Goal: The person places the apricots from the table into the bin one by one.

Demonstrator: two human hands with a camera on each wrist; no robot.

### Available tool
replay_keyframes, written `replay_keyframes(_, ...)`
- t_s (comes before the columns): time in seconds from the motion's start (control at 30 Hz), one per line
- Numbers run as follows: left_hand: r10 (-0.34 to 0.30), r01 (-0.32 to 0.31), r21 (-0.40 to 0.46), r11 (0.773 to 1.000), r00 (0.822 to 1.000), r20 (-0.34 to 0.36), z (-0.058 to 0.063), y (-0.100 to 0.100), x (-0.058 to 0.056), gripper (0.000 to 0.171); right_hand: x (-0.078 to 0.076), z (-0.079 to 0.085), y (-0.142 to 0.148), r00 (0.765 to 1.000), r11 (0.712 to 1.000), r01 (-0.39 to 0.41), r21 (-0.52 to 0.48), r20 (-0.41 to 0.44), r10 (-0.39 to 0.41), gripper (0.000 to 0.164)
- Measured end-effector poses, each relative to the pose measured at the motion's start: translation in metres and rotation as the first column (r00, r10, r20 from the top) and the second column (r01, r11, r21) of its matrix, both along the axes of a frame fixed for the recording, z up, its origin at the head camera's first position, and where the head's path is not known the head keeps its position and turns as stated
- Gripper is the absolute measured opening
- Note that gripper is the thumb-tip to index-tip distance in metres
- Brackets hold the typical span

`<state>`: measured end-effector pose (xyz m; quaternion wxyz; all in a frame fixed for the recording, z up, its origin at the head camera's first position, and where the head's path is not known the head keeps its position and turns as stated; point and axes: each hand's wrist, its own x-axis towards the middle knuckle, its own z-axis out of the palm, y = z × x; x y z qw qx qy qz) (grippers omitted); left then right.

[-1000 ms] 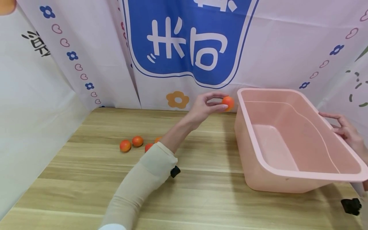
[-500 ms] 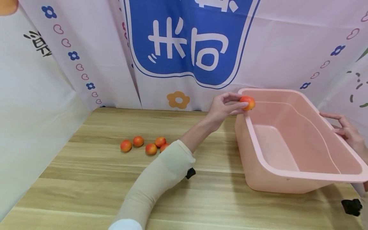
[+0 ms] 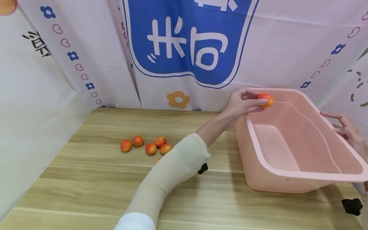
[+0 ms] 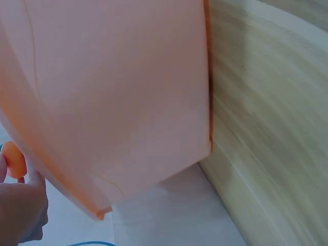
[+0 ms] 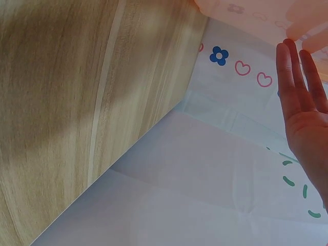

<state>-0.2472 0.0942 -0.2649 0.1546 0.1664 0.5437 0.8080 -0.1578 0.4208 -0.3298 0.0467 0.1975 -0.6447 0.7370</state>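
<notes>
Orange fruit (image 3: 268, 100): left hand (image 3: 240, 103) pinching | right hand (image 3: 352, 132): outstretched, touching tub (image 3: 242, 153) | (white-lettered banner (image 3: 175, 69))

Even light is filling the head view; a pink tub (image 3: 248, 159) is casting a soft shadow toward nine o'clock on the table (image 3: 86, 185). The right wrist view is showing light through the tub at one o'clock; the left is looking hazy.

Behind the wood-grain worktop (image 3: 80, 191), a white backdrop cloth (image 3: 276, 48) with a large blue panel (image 3: 188, 19), white characters (image 3: 166, 39) on it, and below, a yellow-orange flower (image 3: 172, 99). Down both sides, blue flowers (image 3: 73, 56) and pink heart outlines (image 3: 65, 42). At far left, black characters (image 3: 40, 44) on white; at far right, green dashes (image 5: 288, 181).
</notes>
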Motion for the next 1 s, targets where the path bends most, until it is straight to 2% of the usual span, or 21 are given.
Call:
replay_keyframes(0.13, 0.000, 0.000, -0.019, 1.000, 1.000, -0.014, 0.004, 0.015, -0.001, 0.029, 0.000, 0.000, 0.000, 1.000, 1.000, 0.002, 0.003, 0.003, -0.002, 0.056)
replay_keyframes(0.23, 0.034, -0.034, -0.100, 0.994, 0.999, -0.005, 0.008, 0.027, -0.001, 0.031, 0.000, 0.000, -0.001, 1.000, 1.000, 0.005, 0.003, -0.005, -0.005, 0.057)
replay_keyframes(0.3, 0.067, -0.066, -0.187, 0.980, 0.998, -0.001, 0.011, 0.034, -0.001, 0.031, 0.000, 0.000, 0.000, 1.000, 1.000, -0.006, -0.001, -0.008, 0.006, 0.057)
replay_keyframes(0.37, 0.101, -0.099, -0.279, 0.955, 0.995, -0.008, 0.014, 0.041, 0.000, 0.028, -0.001, 0.000, 0.000, 1.000, 1.000, -0.005, 0.001, -0.010, 0.005, 0.058)
replay_keyframes(0.47, 0.131, -0.126, -0.360, 0.924, 0.991, -0.011, 0.019, 0.050, 0.000, 0.024, -0.001, 0.000, 0.000, 1.000, 1.000, -0.005, 0.006, -0.009, 0.006, 0.058)
replay_keyframes(0.57, 0.137, -0.125, -0.378, 0.917, 0.991, 0.006, 0.022, 0.058, 0.001, 0.021, -0.001, 0.000, 0.001, 1.000, 1.000, -0.007, 0.001, -0.011, 0.007, 0.059)
replay_keyframes(0.67, 0.148, -0.124, -0.372, 0.920, 0.988, 0.036, 0.024, 0.066, 0.003, 0.021, 0.000, 0.000, -0.001, 1.000, 1.000, -0.007, -0.017, -0.018, 0.007, 0.060)
replay_keyframes(0.87, 0.202, -0.166, -0.387, 0.907, 0.978, 0.056, 0.025, 0.083, 0.007, 0.017, 0.001, 0.000, -0.003, 1.000, 1.000, -0.003, -0.015, -0.017, 0.003, 0.057)
replay_keyframes(1.0, 0.227, -0.182, -0.436, 0.882, 0.972, 0.054, 0.023, 0.089, 0.009, 0.015, 0.000, 0.000, -0.003, 1.000, 1.000, 0.004, 0.001, -0.016, -0.004, 0.057)
